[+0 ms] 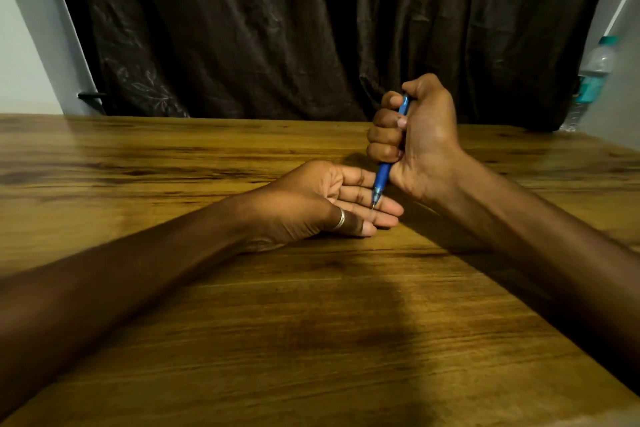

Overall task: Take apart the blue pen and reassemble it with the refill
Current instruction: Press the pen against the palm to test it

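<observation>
My right hand [417,139] is closed in a fist around the blue pen [383,175], holding it nearly upright with the tip down. The pen's thin point touches the fingers of my left hand [332,204]. That hand lies palm up and open on the wooden table [173,166], with a silver ring on its thumb. Only the pen's lower grip, its tip and a short strip near the thumb show; the fist hides the remainder. No separate refill or loose pen part is visible.
A dark curtain [311,28] hangs behind the table's far edge. A clear plastic water bottle [594,73] with a teal label stands at the far right corner. Both forearms rest across the table surface.
</observation>
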`<control>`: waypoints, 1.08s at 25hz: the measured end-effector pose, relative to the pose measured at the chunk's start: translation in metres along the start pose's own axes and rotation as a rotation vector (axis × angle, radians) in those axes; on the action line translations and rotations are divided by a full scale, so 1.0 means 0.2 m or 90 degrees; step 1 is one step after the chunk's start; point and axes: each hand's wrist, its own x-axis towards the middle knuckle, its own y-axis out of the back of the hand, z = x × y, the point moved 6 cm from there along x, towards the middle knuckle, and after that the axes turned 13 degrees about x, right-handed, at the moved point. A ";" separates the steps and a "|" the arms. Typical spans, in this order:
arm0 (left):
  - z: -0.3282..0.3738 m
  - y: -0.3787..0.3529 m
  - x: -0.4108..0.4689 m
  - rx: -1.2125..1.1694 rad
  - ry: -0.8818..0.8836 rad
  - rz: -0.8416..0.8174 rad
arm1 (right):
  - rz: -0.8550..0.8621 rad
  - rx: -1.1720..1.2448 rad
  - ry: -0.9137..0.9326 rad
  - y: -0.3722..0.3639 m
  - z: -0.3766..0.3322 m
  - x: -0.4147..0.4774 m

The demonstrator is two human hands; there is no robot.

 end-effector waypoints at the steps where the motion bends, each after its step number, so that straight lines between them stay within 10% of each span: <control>1: 0.00 0.00 0.00 -0.003 0.000 0.000 | 0.000 0.000 0.000 0.00 0.00 0.00; 27: 0.02 -0.01 -0.02 -0.032 0.003 0.023 | -0.002 -0.005 -0.006 0.00 0.01 0.01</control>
